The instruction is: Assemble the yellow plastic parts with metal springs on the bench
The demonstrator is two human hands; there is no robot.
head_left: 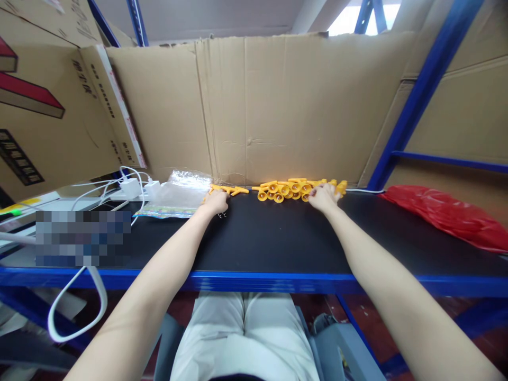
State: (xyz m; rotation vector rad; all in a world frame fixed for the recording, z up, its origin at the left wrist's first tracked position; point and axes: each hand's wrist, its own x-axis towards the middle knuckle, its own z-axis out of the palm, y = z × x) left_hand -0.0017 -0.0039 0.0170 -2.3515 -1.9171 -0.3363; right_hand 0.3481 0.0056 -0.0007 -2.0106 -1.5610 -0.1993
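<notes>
Toward the back of the black tabletop, my left hand (217, 202) rests with its fingers curled by a few thin orange-yellow plastic sticks (232, 189). What is inside those fingers, if anything, is hidden. Small pale curved bits (222, 215) lie just under that hand. Further right is a heap of yellow plastic pieces with round, hollow cup ends (283, 190), most of them facing me. At the heap's right end my right hand (325, 197) has its fingers closed around yellow pieces, and more of them show behind the knuckles.
Clear plastic bags (178, 193) lie left of my left hand. White chargers and cables (130, 188) crowd the table's left side. A red plastic bag (444, 214) lies at right. Cardboard (301, 106) walls off the back, and blue metal posts (420, 100) frame the table.
</notes>
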